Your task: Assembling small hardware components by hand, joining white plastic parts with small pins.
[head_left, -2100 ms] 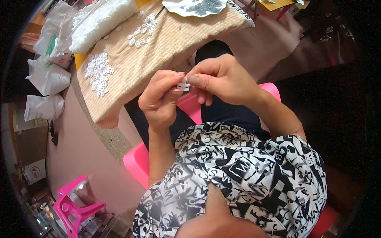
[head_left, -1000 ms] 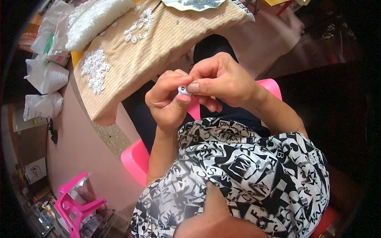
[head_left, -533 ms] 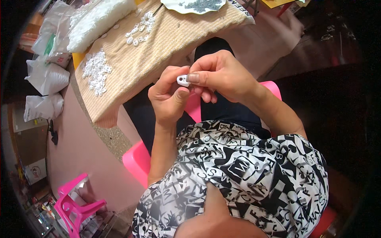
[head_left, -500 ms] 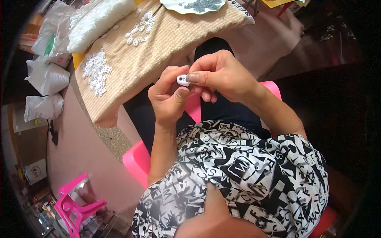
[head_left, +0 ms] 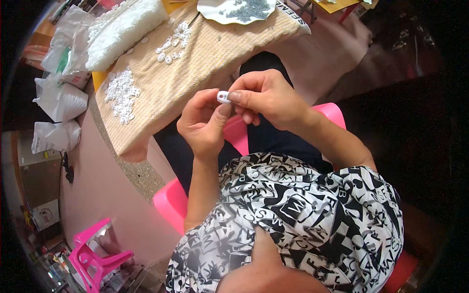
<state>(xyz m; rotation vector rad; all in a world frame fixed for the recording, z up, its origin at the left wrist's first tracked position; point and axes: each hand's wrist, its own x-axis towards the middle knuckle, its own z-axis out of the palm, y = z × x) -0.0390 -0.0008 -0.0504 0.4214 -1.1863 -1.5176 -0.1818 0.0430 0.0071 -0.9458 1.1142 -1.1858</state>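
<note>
both hands meet above the lap, raised close for a clear look at the small white piece (head_left: 223,96). the left hand (head_left: 202,124) braces it from below with its thumb while the right hand (head_left: 266,97) has its grip pinched on it, fingertips pressed together. more white pieces (head_left: 121,93) lie on the cloth-covered table (head_left: 205,63).

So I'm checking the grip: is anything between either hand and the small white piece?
Nothing visible. The white piece is pinched directly between the left hand and right hand, fingertips touching it, held above the lap, apart from the cloth-covered table.
</note>
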